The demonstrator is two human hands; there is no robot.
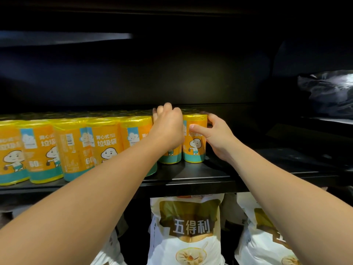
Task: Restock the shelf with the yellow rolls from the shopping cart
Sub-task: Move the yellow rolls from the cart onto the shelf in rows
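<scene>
Right hand (215, 136) grips the end yellow roll (194, 142) by its sides on the shelf (191, 175), left hand (168, 125) curled over the next roll (170, 156); probably light, soft, slippery wrap, hold mid-body.

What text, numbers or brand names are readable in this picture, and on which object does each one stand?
"背心式": yellow roll, upper label.
"垃圾袋": same roll, just beneath.
"60": low on another yellow roll, further left.
"五得利": white bag below.
Barcode digits and small print on the rolls: too small to read.
</scene>
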